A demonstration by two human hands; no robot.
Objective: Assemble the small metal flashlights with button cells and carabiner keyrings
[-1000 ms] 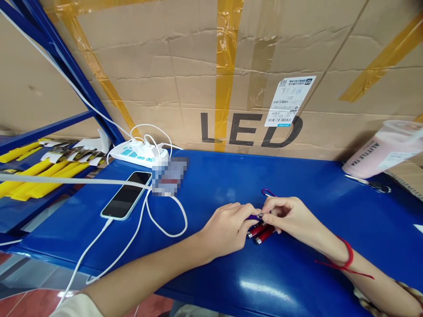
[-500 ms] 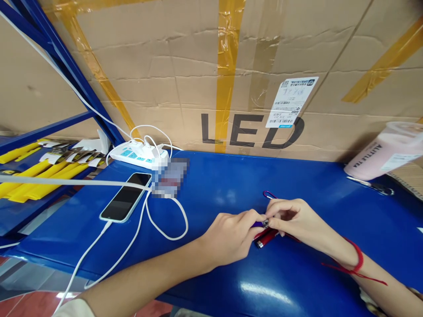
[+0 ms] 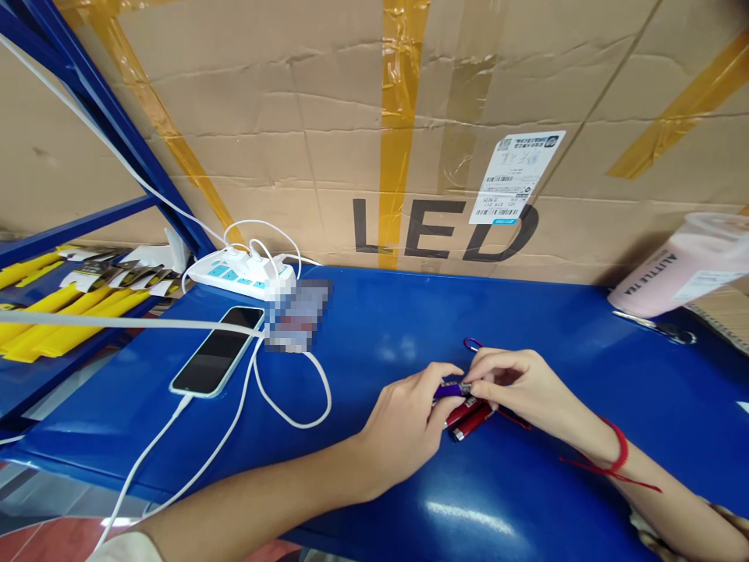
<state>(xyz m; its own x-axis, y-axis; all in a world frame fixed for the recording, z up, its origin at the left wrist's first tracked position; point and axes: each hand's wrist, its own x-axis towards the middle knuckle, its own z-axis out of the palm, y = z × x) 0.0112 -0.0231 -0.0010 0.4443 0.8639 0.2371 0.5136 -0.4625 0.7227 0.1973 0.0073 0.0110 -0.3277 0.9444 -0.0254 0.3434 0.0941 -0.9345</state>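
Note:
Between my hands is a small purple cylinder (image 3: 448,390) with a silvery right end. My left hand (image 3: 406,417) grips its left part between thumb and fingers. The fingertips of my right hand (image 3: 512,380) pinch around the silvery end, partly covering it. Right below, two red cylinders (image 3: 471,423) with metallic ends lie side by side on the blue tabletop (image 3: 374,499), their right ends partly under my right hand. A purple carabiner loop (image 3: 471,343) shows behind my right fingers; what it attaches to is hidden.
To the left, a phone (image 3: 218,353) lies with a white cable plugged in, near a power strip (image 3: 237,273). A large cardboard box (image 3: 328,140) stands along the back. At right are a pink cup (image 3: 672,265) and keys (image 3: 679,334). Yellow-handled tools (image 3: 87,312) lie on the left shelf.
My left fingers have spread and shifted slightly left along the purple cylinder, so more of it shows. My right hand keeps its pinch at the silvery end.

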